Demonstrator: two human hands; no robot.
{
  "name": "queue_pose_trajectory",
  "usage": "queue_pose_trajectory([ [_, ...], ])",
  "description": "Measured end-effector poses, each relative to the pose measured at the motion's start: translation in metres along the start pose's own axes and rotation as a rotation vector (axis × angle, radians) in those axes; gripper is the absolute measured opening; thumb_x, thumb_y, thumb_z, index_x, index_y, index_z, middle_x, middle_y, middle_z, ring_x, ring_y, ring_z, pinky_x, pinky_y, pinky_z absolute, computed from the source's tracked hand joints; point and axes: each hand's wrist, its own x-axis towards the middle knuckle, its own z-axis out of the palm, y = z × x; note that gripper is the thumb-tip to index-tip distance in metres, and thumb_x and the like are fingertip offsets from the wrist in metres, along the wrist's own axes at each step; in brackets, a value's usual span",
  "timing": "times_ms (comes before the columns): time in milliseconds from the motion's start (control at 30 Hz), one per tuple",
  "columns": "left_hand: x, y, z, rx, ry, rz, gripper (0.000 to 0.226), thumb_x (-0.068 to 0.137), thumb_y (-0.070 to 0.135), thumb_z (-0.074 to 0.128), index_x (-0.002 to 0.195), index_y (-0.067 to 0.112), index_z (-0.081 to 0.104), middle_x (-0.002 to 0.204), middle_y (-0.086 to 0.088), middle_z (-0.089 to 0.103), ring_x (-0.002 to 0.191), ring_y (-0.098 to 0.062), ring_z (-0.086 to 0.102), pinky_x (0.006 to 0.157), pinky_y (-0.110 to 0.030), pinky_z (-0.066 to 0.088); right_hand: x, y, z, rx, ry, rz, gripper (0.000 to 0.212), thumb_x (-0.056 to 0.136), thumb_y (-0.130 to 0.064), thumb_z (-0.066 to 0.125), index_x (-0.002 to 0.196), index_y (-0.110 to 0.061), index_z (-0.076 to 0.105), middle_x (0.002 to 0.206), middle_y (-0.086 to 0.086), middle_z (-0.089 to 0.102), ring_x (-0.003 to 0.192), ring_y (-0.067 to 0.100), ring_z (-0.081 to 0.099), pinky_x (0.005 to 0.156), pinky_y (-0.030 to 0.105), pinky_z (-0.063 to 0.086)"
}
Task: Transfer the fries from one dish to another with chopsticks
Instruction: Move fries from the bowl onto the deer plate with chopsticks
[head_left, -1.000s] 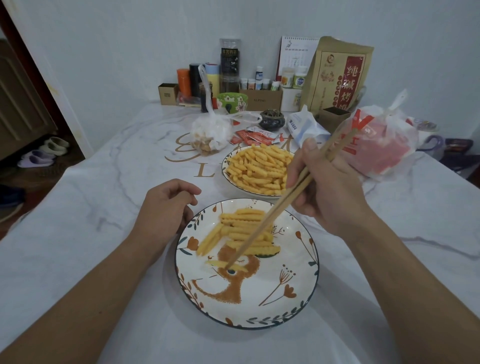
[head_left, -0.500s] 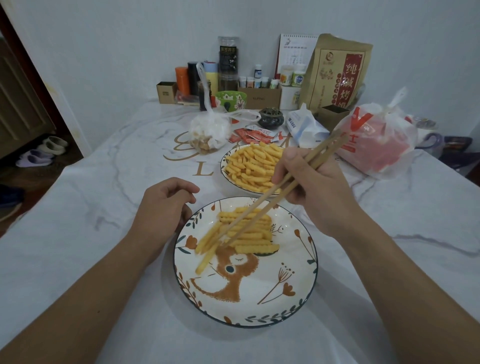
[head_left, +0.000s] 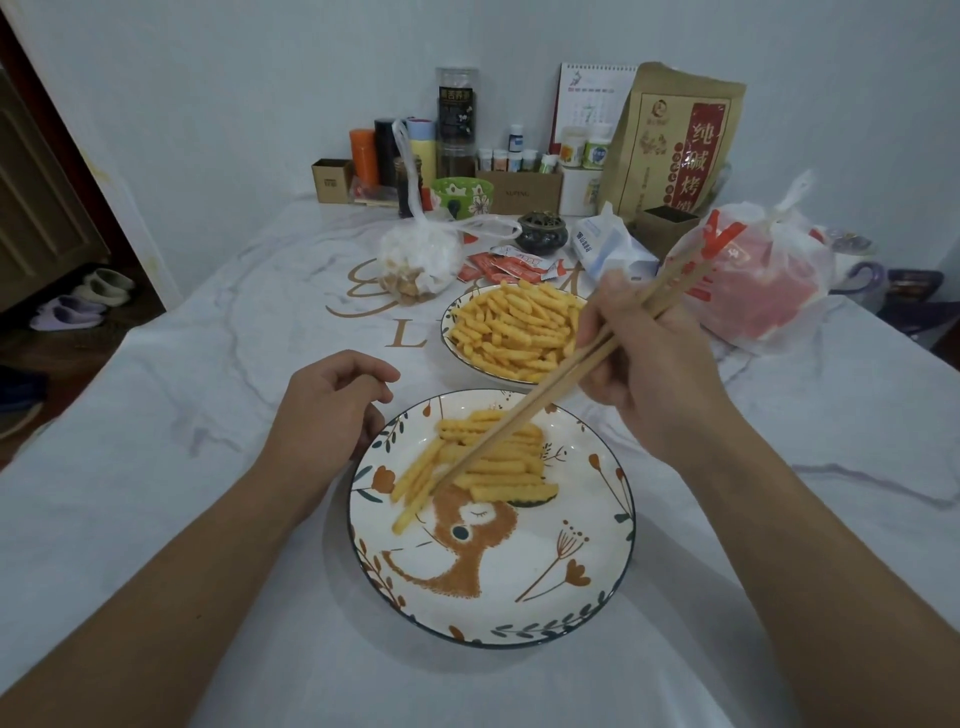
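Observation:
A near plate (head_left: 519, 618) with a deer drawing holds a row of crinkle fries (head_left: 498, 457) in its far half. Behind it a second dish (head_left: 448, 343) is heaped with fries (head_left: 514, 327). My right hand (head_left: 649, 364) grips wooden chopsticks (head_left: 561, 379); their tips lie among the fries on the near plate, beside two slanting fries at the left. No fry is lifted between the tips. My left hand (head_left: 327, 421) rests on the table against the near plate's left rim, fingers loosely curled, holding nothing.
A white marble-patterned table (head_left: 182, 415) carries a knotted bag of snacks (head_left: 418, 260), red sauce packets (head_left: 511, 262), a red-and-white plastic bag (head_left: 753, 280) at the right, and bottles, boxes and a brown paper bag (head_left: 675, 140) along the wall. Slippers (head_left: 67, 312) lie on the floor at left.
The chopstick tips moved from the plate's middle up and left into the fries, pushing one fry to lie slanted by the pile. My left hand stayed put.

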Motion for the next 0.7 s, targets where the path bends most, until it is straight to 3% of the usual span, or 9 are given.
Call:
queue_pose_trajectory([
  [133,-0.001,0.000,-0.002,-0.014,-0.008,-0.001,0.027,0.096,-0.002,0.050,0.092,0.009,0.074,0.079,-0.004,0.065,0.055,-0.018,0.051,0.045,-0.025,0.037,0.010,0.000,-0.019,0.095,0.237,-0.048,0.047,0.106,-0.033,0.047,0.066,-0.012,0.059,0.054,0.003,0.044,0.044,0.014,0.034,0.044,0.029,0.020],
  [267,0.000,0.001,-0.001,-0.029,-0.009,-0.010,0.027,0.096,-0.002,0.050,0.091,0.009,0.074,0.080,-0.004,0.065,0.054,-0.019,0.052,0.045,-0.026,0.038,0.012,0.007,-0.033,-0.150,0.430,-0.144,0.039,0.107,-0.031,0.049,0.077,-0.012,0.065,0.056,-0.004,0.052,0.050,0.010,0.044,0.048,0.024,0.035],
  [467,0.001,0.002,-0.001,-0.040,-0.018,-0.017,0.028,0.096,-0.003,0.049,0.091,0.009,0.074,0.082,-0.006,0.064,0.053,-0.018,0.051,0.044,-0.024,0.037,0.012,0.014,-0.031,-0.300,0.359,-0.293,0.038,0.106,-0.031,0.045,0.081,-0.011,0.067,0.057,-0.007,0.053,0.051,0.010,0.048,0.047,0.021,0.039],
  [700,0.003,0.003,0.000,-0.055,-0.017,-0.035,0.027,0.096,-0.003,0.049,0.092,0.007,0.074,0.082,-0.007,0.062,0.052,-0.017,0.051,0.042,-0.024,0.037,0.016,0.028,-0.031,-0.339,0.310,-0.259,0.039,0.106,-0.031,0.045,0.080,-0.011,0.067,0.057,-0.007,0.055,0.051,0.009,0.049,0.046,0.022,0.039],
])
